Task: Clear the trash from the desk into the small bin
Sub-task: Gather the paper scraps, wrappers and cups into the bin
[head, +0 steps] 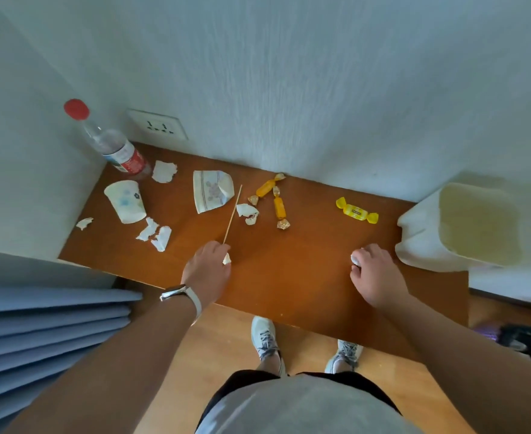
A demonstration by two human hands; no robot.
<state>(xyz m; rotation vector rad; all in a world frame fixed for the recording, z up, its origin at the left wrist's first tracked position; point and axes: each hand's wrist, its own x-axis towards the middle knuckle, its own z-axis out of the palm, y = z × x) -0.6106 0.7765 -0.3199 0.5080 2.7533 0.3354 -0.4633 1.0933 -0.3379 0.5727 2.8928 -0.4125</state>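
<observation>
Both hands curl over paper bits: my left hand (207, 267), my right hand (375, 274), on the brown desk (304, 261). White bin (420, 242) sits right.

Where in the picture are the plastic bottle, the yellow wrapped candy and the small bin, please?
plastic bottle (123, 156): head view, on its red and white label.
yellow wrapped candy (356, 211): head view, on the wrapper's middle.
small bin (420, 239): head view, on its white outer wall.
</observation>
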